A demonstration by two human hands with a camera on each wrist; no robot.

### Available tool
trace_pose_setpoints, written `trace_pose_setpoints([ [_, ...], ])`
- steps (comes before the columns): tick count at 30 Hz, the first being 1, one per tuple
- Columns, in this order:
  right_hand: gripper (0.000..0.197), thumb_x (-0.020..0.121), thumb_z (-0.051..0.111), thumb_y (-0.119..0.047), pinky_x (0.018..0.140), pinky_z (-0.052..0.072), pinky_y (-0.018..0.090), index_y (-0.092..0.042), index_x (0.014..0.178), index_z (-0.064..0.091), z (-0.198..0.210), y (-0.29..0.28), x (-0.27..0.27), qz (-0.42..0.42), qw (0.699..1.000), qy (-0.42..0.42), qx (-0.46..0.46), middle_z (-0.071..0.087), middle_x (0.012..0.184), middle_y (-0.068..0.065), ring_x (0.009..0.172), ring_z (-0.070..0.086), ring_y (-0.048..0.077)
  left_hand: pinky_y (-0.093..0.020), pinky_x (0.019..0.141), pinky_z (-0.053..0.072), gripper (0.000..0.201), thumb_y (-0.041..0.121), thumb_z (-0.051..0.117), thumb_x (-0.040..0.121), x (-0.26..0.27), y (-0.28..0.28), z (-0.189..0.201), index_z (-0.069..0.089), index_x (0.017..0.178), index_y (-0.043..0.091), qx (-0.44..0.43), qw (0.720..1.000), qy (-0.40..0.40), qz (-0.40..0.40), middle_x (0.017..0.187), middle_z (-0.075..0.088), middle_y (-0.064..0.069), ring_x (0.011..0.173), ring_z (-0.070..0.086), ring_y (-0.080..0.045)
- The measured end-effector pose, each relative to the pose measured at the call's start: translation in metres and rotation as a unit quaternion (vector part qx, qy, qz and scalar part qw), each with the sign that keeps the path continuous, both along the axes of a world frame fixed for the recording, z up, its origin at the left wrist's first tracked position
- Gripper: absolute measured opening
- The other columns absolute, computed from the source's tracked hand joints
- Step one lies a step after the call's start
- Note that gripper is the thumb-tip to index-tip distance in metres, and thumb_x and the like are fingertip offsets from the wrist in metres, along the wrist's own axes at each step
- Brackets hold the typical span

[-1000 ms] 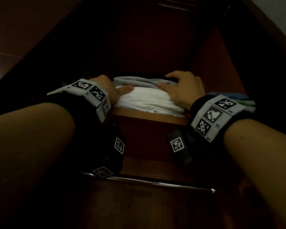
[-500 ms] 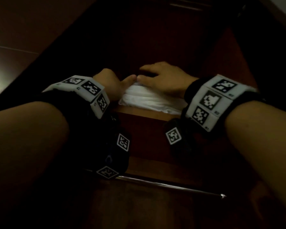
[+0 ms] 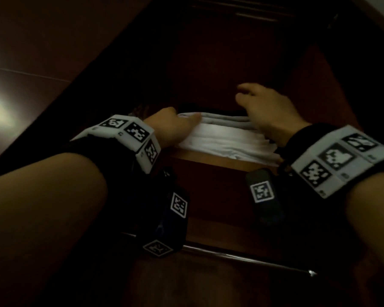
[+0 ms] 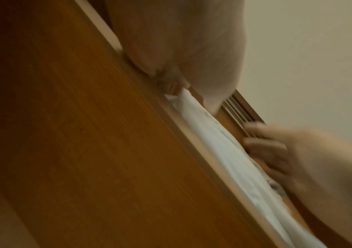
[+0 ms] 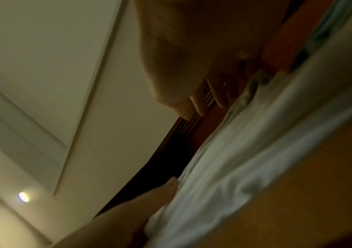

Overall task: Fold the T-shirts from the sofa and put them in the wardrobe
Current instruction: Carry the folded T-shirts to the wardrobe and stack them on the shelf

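Head view: Both arms reach up to a wardrobe shelf point(image 3: 208, 157), where a stack of folded T-shirts point(image 3: 226, 140) lies at the frame's centre, its long axis running from 9 to 3 o'clock along the shelf's front edge. The left hand point(image 3: 171, 127) rests against the stack's 9 o'clock end, thumb laid on top; whether its fingers curl round the cloth cannot be told. The right hand point(image 3: 268, 109) is raised above the 3 o'clock end, fingers loosely spread, holding nothing. A metal hanging rail point(image 3: 242, 258) crosses below at 6 o'clock.

Left wrist view: Fingertips point(image 4: 171, 83) meet the end of the white cloth at the shelf lip; the other hand shows blurred at 4 o'clock, fingers extended beside the stack.

Right wrist view: The pale stack runs diagonally from 1 to 7 o'clock, the right hand's straight fingers point(image 5: 217, 94) just off it toward 12.

The left hand looks nearer for any final nudge inward.
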State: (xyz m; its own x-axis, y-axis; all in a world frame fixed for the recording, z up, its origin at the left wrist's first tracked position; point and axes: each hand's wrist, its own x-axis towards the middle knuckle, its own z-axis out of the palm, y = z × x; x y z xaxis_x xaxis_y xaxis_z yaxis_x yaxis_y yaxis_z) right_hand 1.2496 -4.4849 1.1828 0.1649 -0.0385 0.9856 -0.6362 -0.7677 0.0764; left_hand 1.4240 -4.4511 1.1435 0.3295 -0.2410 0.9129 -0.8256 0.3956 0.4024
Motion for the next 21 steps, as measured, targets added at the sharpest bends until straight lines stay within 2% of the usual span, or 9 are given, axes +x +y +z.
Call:
trace_pose_setpoints([
  [4, 0.051, 0.106, 0.022, -0.043, 0.113, 0.024, 0.033, -0.026, 0.154, 0.024, -0.015, -0.013, -0.013, -0.14, 0.981, 0.116, 0.064, 0.029, 0.159, 0.005, 0.143, 0.03, 0.028, -0.029, 0.085, 0.044, 0.055, 0.051, 0.056, 0.091, 0.0, 0.003, -0.007, 0.056, 0.129, 0.011, -0.007, 0.998, -0.052, 0.018, 0.126, 0.059, -0.007, 0.112, 0.057, -0.024],
  [6, 0.05, 0.106, 0.024, -0.045, 0.112, 0.029, 0.036, -0.027, 0.152, 0.03, -0.018, -0.022, -0.017, -0.131, 0.987, 0.09, 0.03, 0.037, 0.155, 0.007, 0.139, 0.036, 0.03, -0.028, 0.083, 0.044, 0.055, 0.052, 0.061, 0.088, 0.0, 0.004, -0.01, 0.059, 0.126, 0.012, -0.027, 0.998, -0.057, 0.027, 0.122, 0.061, -0.006, 0.11, 0.058, -0.024],
  [8, 0.046, 0.105, 0.031, -0.042, 0.109, 0.033, 0.035, -0.027, 0.148, 0.038, -0.018, -0.028, -0.022, -0.087, 0.996, 0.03, 0.0, 0.045, 0.149, 0.008, 0.134, 0.042, 0.03, -0.03, 0.088, 0.046, 0.06, 0.053, 0.064, 0.085, -0.001, 0.005, -0.012, 0.057, 0.129, 0.013, -0.039, 0.998, -0.049, 0.024, 0.125, 0.061, -0.006, 0.112, 0.058, -0.024],
  [11, 0.045, 0.104, 0.036, -0.035, 0.108, 0.034, 0.037, -0.027, 0.148, 0.038, -0.027, -0.032, -0.026, -0.053, 0.997, -0.025, -0.042, 0.045, 0.147, 0.008, 0.131, 0.044, 0.029, -0.032, 0.106, 0.039, 0.075, 0.048, 0.065, 0.086, 0.002, 0.004, -0.012, 0.035, 0.148, 0.017, -0.036, 0.997, -0.06, 0.019, 0.146, 0.045, -0.004, 0.13, 0.047, -0.022],
  [13, 0.046, 0.105, 0.032, -0.036, 0.113, 0.029, 0.041, -0.028, 0.149, 0.036, -0.031, -0.035, -0.03, -0.076, 0.996, -0.005, -0.035, 0.041, 0.151, 0.005, 0.136, 0.04, 0.027, -0.029, 0.109, 0.034, 0.081, 0.042, 0.063, 0.089, 0.001, 0.006, -0.011, 0.016, 0.154, 0.026, -0.025, 0.996, -0.081, 0.0, 0.155, 0.032, -0.002, 0.138, 0.038, -0.021],
  [15, 0.044, 0.105, 0.03, -0.037, 0.114, 0.028, 0.042, -0.028, 0.148, 0.038, -0.031, -0.037, -0.032, -0.091, 0.996, 0.008, -0.014, 0.043, 0.15, 0.005, 0.136, 0.041, 0.028, -0.028, 0.109, 0.033, 0.079, 0.037, 0.062, 0.091, -0.002, 0.009, -0.009, 0.015, 0.154, 0.026, -0.006, 0.997, -0.082, -0.011, 0.156, 0.029, -0.002, 0.139, 0.036, -0.021],
  [17, 0.043, 0.104, 0.034, -0.034, 0.111, 0.032, 0.045, -0.028, 0.146, 0.04, -0.028, -0.032, -0.031, -0.059, 0.998, -0.013, -0.002, 0.048, 0.146, 0.007, 0.132, 0.044, 0.03, -0.028, 0.103, 0.04, 0.074, 0.037, 0.065, 0.089, -0.006, 0.01, -0.005, 0.029, 0.15, 0.017, -0.005, 0.997, -0.034, -0.064, 0.15, 0.038, -0.004, 0.133, 0.043, -0.022],
  [18, 0.043, 0.103, 0.036, -0.033, 0.11, 0.033, 0.045, -0.028, 0.146, 0.04, -0.027, -0.029, -0.029, -0.034, 0.999, -0.031, 0.002, 0.048, 0.145, 0.007, 0.13, 0.045, 0.03, -0.028, 0.094, 0.044, 0.071, 0.04, 0.067, 0.087, -0.009, 0.012, -0.003, 0.038, 0.146, 0.012, -0.009, 0.994, 0.009, -0.107, 0.144, 0.046, -0.006, 0.127, 0.049, -0.023],
  [21, 0.044, 0.103, 0.035, -0.035, 0.109, 0.032, 0.037, -0.028, 0.145, 0.042, -0.022, -0.02, -0.018, 0.002, 0.998, -0.057, 0.009, 0.042, 0.149, 0.007, 0.134, 0.041, 0.028, -0.024, 0.066, 0.046, 0.049, 0.041, 0.063, 0.091, -0.015, 0.012, 0.0, 0.06, 0.12, 0.001, -0.02, 0.991, 0.049, -0.122, 0.107, 0.061, -0.006, 0.093, 0.059, -0.021],
])
